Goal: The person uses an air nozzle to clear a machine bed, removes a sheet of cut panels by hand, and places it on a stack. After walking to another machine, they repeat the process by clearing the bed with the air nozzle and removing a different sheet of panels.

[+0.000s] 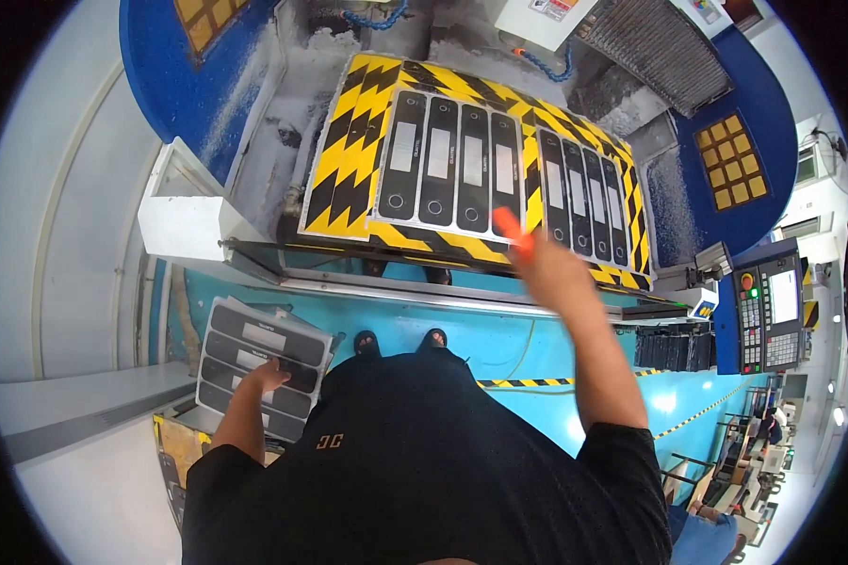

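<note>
Two sheets [458, 165] are down flat on the striped table [346, 179], four dark panels [399, 184] each, eight altogether! One more sheet [238, 381], four panels showing, sits off it under the left hand [269, 376], grip unclear. The blurred right hand [548, 275] clutches one orange object [513, 229] over the table; can't tell whether any panel's finished.

Diagonal yellow and black stripes pattern the surface [349, 141]; its strips [472, 194] are black with whitish rectangles. The handheld object [510, 227] is orange-red, the floor [556, 353] turquoise, the shirt [424, 466] black.
</note>
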Action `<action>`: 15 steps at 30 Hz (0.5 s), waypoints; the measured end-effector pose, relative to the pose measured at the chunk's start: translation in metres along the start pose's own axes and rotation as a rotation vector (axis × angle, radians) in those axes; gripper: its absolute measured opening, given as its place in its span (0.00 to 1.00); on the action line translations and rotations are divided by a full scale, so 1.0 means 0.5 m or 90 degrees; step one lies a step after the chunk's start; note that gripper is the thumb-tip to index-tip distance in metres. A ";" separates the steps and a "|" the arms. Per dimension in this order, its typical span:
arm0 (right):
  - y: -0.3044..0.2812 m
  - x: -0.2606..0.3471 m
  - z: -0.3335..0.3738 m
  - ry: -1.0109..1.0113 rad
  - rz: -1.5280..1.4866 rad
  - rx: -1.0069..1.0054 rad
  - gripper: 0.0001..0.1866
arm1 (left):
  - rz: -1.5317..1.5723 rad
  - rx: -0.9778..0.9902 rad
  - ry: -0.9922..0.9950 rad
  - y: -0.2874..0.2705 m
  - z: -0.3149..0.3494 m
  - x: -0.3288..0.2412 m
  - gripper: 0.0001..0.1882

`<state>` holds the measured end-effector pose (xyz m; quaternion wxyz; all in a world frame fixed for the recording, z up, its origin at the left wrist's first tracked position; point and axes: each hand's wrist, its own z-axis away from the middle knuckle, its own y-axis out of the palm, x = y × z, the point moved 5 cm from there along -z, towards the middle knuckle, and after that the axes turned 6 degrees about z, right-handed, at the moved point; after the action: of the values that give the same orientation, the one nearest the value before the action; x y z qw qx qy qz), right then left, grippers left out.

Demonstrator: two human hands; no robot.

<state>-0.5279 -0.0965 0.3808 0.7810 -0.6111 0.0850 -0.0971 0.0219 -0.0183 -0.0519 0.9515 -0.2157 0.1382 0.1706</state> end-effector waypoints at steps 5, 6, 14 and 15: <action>0.001 -0.062 -0.085 0.090 -0.053 -0.003 0.26 | 0.004 -0.017 0.028 -0.017 -0.009 -0.020 0.30; 0.000 -0.043 -0.087 0.087 -0.053 -0.005 0.26 | 0.015 -0.033 0.027 -0.012 -0.007 -0.010 0.29; 0.023 -0.043 -0.171 0.110 -0.088 0.005 0.26 | -0.005 -0.031 0.001 -0.034 0.015 -0.045 0.30; 0.017 -0.011 -0.169 0.084 -0.072 -0.009 0.26 | 0.012 -0.019 -0.003 -0.029 0.017 -0.039 0.31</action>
<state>-0.5541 -0.1725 0.3523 0.7627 -0.6127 0.1023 -0.1803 0.0116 -0.0318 -0.0326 0.9470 -0.2278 0.1352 0.1818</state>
